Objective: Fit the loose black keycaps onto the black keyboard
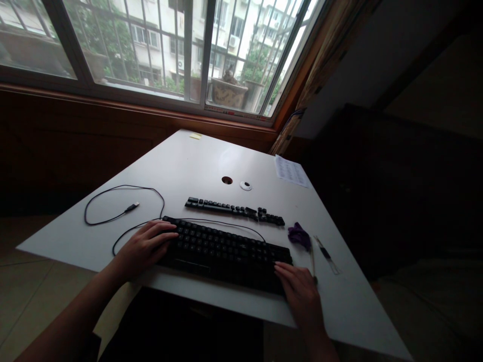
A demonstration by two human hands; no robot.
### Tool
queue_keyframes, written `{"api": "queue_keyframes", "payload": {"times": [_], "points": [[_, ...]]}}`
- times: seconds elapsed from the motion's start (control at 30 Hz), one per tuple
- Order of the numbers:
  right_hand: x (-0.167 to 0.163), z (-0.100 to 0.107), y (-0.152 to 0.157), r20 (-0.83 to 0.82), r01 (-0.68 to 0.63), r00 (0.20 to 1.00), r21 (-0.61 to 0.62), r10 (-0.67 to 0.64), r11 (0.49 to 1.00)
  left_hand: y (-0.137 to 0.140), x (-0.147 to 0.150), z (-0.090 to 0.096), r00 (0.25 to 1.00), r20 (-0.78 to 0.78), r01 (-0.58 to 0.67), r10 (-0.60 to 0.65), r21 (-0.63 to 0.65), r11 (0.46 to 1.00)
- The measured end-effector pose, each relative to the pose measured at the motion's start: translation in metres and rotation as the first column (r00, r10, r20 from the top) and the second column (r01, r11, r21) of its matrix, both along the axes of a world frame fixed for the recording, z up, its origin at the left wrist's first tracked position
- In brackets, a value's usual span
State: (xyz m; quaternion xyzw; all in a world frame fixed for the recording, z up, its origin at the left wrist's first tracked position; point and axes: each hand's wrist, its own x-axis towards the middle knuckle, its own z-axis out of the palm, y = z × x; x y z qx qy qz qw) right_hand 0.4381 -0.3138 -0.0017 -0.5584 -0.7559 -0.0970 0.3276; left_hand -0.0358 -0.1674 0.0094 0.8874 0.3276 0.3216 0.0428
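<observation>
A black keyboard (pixel 226 251) lies near the front edge of the white table, and part of its front is in deep shadow. My left hand (pixel 148 245) grips its left end, fingers over the outer keys. At the opposite end, my right hand (pixel 298 281) holds the right edge with its fingertips on top; the thumbs are mostly hidden. Behind the keyboard, loose black keycaps (pixel 219 206) stand in a long row. A thin black cable (pixel 113 188) loops over the table to the left, ending in a USB plug (pixel 132 206).
Right of the keyboard lie a crumpled purple cloth (pixel 299 235), a thin stick (pixel 313 259) and a slim brush-like tool (pixel 326 254). Farther back are a round cable hole (pixel 227 180), its white cover (pixel 246 185), printed paper (pixel 291 171) and a yellow note (pixel 195 136).
</observation>
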Motion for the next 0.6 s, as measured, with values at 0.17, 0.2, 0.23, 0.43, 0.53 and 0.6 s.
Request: {"api": "queue_keyframes", "payload": {"times": [0.17,0.2,0.23,0.43,0.53,0.6], "points": [[-0.0022,0.0024,0.0001,-0.006,0.010,1.000,0.013,-0.010,1.000,0.0008,-0.0011,-0.0023,1.000,-0.004,0.002,-0.002,-0.001,1.000],[-0.0026,0.0031,0.0001,-0.006,0.011,1.000,0.017,-0.011,1.000,0.0009,-0.0014,-0.0028,1.000,-0.004,0.001,-0.001,0.000,1.000],[-0.0029,0.0037,0.0001,-0.005,0.013,1.000,0.020,-0.013,1.000,0.0009,-0.0018,-0.0031,1.000,-0.004,0.000,0.000,0.001,1.000],[-0.0031,0.0050,-0.0005,0.034,-0.008,0.999,0.032,0.007,0.999,0.0001,-0.0015,-0.0008,1.000,0.005,0.001,-0.001,-0.004,1.000],[-0.0041,0.0048,-0.0009,0.028,-0.011,1.000,0.034,0.011,0.999,-0.0003,-0.0005,0.0009,1.000,0.006,-0.001,0.001,-0.004,1.000],[-0.0046,0.0045,-0.0011,0.015,-0.015,1.000,0.034,0.014,0.999,-0.0003,-0.0001,0.0014,1.000,0.001,-0.002,0.002,-0.007,1.000]]}}
